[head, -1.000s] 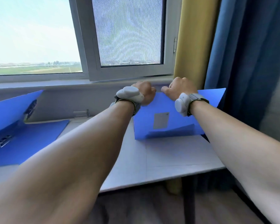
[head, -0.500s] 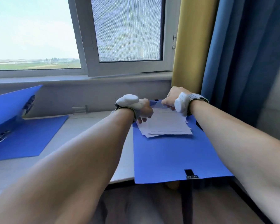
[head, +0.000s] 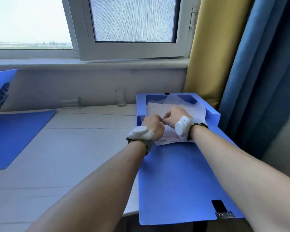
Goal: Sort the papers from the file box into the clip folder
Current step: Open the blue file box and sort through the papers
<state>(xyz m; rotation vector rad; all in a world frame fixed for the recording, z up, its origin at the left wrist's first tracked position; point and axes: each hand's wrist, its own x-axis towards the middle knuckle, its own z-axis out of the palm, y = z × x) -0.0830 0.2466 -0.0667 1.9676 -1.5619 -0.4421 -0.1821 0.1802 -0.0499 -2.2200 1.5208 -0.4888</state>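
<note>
A blue file box was set open at the right of the table, its lid laid flat and overhanging the near edge. White papers were stacked loosely inside. A blue clip folder was spread open far left.

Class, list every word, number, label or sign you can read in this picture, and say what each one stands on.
No text here can be read.
The papers in the file box carry faint lines, too blurred to read.
The clip folder and the glass show no lettering.
</note>
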